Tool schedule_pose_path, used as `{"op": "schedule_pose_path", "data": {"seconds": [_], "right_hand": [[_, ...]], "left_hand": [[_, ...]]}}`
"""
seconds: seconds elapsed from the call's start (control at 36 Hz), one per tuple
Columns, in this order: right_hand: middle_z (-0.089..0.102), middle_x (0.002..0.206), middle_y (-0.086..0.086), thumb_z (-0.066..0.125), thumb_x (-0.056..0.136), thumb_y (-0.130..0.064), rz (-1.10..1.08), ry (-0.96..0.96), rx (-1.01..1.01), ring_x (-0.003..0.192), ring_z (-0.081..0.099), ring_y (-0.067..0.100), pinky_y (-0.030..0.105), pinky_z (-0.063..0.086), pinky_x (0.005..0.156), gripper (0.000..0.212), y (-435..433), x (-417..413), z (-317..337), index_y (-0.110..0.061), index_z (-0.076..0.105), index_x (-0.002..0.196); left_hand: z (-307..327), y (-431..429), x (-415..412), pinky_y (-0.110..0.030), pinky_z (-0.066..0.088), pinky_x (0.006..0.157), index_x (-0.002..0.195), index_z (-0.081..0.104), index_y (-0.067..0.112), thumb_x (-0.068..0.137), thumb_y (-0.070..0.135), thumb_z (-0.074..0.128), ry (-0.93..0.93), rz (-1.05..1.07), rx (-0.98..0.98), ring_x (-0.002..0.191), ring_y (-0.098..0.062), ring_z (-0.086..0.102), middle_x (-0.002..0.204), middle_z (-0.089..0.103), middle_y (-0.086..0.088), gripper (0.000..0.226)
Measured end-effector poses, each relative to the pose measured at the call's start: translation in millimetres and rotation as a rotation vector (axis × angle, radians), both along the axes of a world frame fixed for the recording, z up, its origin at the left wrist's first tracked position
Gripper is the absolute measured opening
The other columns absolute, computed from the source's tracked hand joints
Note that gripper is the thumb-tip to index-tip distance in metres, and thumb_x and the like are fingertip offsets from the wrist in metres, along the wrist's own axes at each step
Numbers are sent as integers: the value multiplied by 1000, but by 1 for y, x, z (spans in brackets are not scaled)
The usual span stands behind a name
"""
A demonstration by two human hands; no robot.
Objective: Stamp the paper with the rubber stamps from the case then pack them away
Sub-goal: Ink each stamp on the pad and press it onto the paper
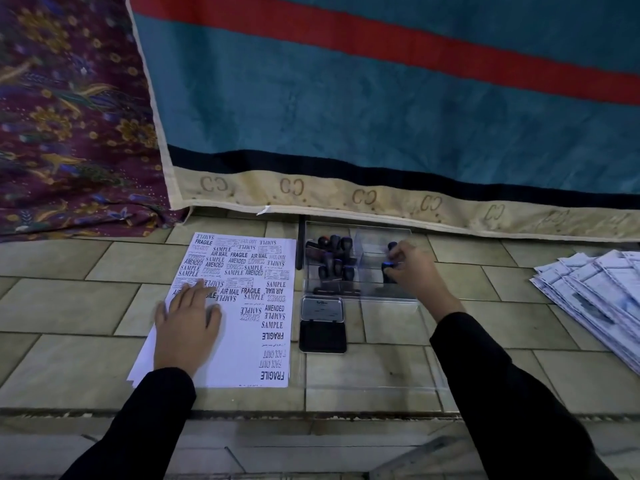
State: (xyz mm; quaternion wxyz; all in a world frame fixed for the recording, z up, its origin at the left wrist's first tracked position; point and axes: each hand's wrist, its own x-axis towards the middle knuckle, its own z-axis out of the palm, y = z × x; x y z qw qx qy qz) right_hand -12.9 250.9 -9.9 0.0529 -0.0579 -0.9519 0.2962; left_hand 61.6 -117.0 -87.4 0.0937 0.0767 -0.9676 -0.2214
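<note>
The left hand [188, 327] lies open and flat on the stamped paper [239, 313] on the tiled floor [69, 299]. Just right of the paper sits the open ink pad [322, 325]. Beyond it, the right hand [412, 268] grips a rubber stamp [388, 271] inside the clear case [356, 261], beside other stamps [334, 261].

Envelope stack [595, 292] cut off — right edge (partly).
</note>
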Motion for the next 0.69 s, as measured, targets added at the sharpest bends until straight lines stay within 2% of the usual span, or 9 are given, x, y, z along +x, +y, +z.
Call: {"op": "schedule_pose_path", "data": {"seconds": [0.08, 0.17, 0.31, 0.33, 0.42, 0.44, 0.53, 0.61, 0.69], "right_hand": [[60, 84, 7, 72, 76, -6, 30, -33, 54, 72, 54, 18, 21, 38, 64, 18, -2, -5, -6, -6, 61, 90], [57, 79, 5, 70, 77, -6, 43, -55, 95, 76, 56, 21, 23, 40, 67, 13, -1, -11, -9, -6, 64, 88], [67, 101, 14, 70, 81, -16, 99, -138, 262, 97, 61, 30, 31, 50, 85, 19, -1, -19, -6, -7, 70, 98], [68, 101, 13, 69, 82, -16, 105, -119, 257, 95, 61, 28, 30, 50, 82, 18, -1, -20, -5, -7, 70, 97], [70, 90, 11, 62, 87, -15, 55, 11, 173, 74, 61, 20, 20, 42, 57, 8, 5, -25, -1, -11, 70, 86], [70, 85, 10, 60, 88, -14, 20, 62, 148, 70, 60, 19, 19, 40, 55, 10, 9, -29, 1, -12, 69, 84], [68, 95, 14, 54, 88, -7, -43, 115, 160, 78, 59, 22, 25, 46, 66, 16, 22, -46, 5, -7, 68, 95], [59, 118, 17, 53, 89, -7, -23, -31, 248, 98, 60, 32, 36, 53, 81, 26, 24, -63, 4, -8, 62, 113], [57, 122, 15, 50, 92, -12, 3, -131, 318, 105, 57, 31, 32, 46, 83, 27, 20, -74, -3, -11, 58, 118]], "left_hand": [[0, 0, 0, -49, 10, 118, 130, 50, 20, 95, 24, 45, -1, 2, -1, 143, -19, 27, 151, 39, 0, 36], [1, 1, 0, -49, 10, 117, 130, 50, 19, 95, 24, 46, -4, -2, -6, 143, -20, 27, 151, 39, -1, 36], [2, 0, 0, -48, 9, 117, 131, 49, 20, 96, 24, 45, -4, -2, 0, 144, -20, 26, 152, 39, 0, 36], [1, 0, 0, -48, 9, 118, 131, 49, 19, 96, 24, 45, -5, -2, -2, 144, -19, 26, 152, 38, 0, 36], [1, 0, 1, -48, 9, 118, 132, 49, 19, 96, 24, 45, -6, -5, -5, 144, -20, 26, 152, 38, 0, 37], [2, 0, 1, -48, 9, 118, 132, 49, 19, 96, 24, 45, -6, -6, -4, 144, -20, 26, 152, 38, 0, 36], [3, 1, 2, -48, 9, 118, 130, 49, 20, 96, 24, 44, -5, -5, -1, 144, -19, 26, 152, 38, 1, 35], [4, 2, 2, -48, 9, 118, 130, 49, 20, 96, 24, 44, -5, -2, 0, 144, -18, 26, 152, 38, 0, 35], [3, 2, 2, -48, 9, 118, 131, 49, 20, 96, 24, 44, -2, -1, 5, 144, -18, 26, 152, 38, 0, 35]]}}
